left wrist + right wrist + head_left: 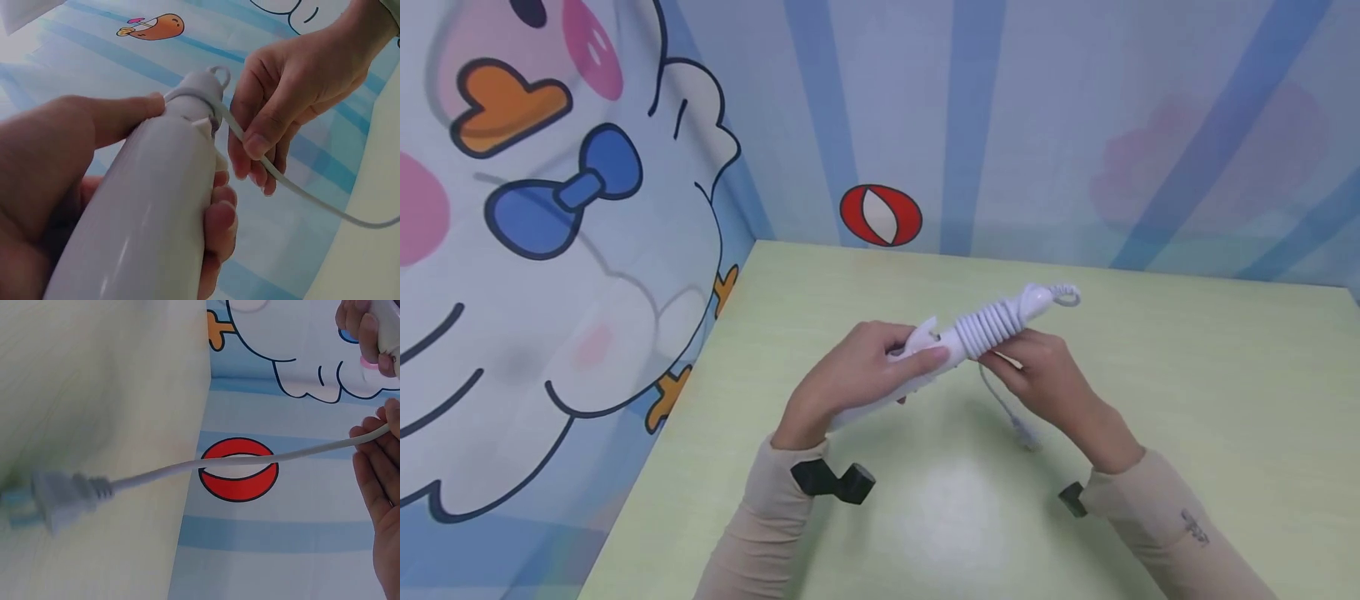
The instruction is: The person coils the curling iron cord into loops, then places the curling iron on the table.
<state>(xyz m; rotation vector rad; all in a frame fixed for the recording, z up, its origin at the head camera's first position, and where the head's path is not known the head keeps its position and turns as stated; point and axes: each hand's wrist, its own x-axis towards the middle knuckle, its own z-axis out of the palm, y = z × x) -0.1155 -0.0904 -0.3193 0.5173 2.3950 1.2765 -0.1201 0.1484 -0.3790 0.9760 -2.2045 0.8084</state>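
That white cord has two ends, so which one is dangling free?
The end with the plug: it hangs below the cord's wound coils, whereas the other end joins the tip of the white handheld appliance.

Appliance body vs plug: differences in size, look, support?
Size: the white appliance body is long and thick; the plug is much smaller.
Look: the body is smooth and rounded; the plug is angular, with prongs, though blurred.
Support: the left hand holds the body; no hand holds the plug, which is at the end of the cord.
Shared: both are pale.
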